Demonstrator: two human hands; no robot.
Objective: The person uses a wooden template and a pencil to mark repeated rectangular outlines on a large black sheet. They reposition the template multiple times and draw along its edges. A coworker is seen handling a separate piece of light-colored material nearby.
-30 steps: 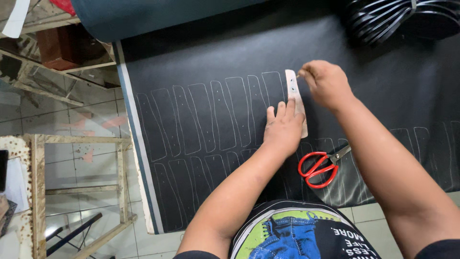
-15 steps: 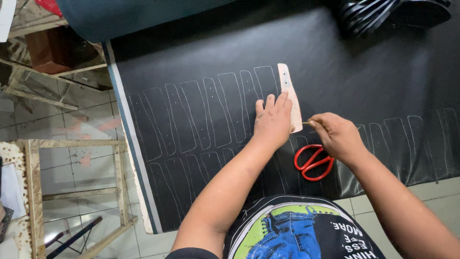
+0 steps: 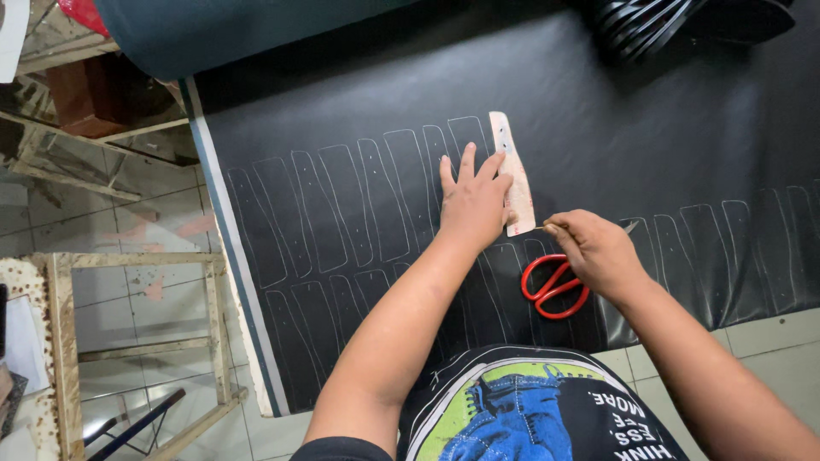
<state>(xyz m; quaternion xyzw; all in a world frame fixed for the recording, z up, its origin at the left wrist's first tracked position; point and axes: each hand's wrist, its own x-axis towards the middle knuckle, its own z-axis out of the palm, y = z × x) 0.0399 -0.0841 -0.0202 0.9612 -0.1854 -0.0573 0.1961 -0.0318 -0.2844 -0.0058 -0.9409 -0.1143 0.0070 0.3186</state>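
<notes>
A large black sheet point(image 3: 615, 128) covered with white traced outlines lies over the work surface. My left hand point(image 3: 472, 198) is spread flat on it, its fingers pressing the left edge of a narrow pale template point(image 3: 511, 171). My right hand point(image 3: 596, 249) sits at the template's lower end, pinching a thin marking tool whose tip points toward the template. Red-handled scissors point(image 3: 553, 288) lie on the sheet just under my right hand, partly hidden by it.
A dark green fabric roll point(image 3: 231, 30) lies along the far edge. A pile of black straps point(image 3: 675, 21) sits at the top right. A worn wooden frame point(image 3: 137, 341) and brown boxes point(image 3: 94, 90) stand on the tiled floor to the left.
My right hand came down from the template's top end to its lower end beside the scissors. My left hand stayed pressed on the template, and the view shifted slightly.
</notes>
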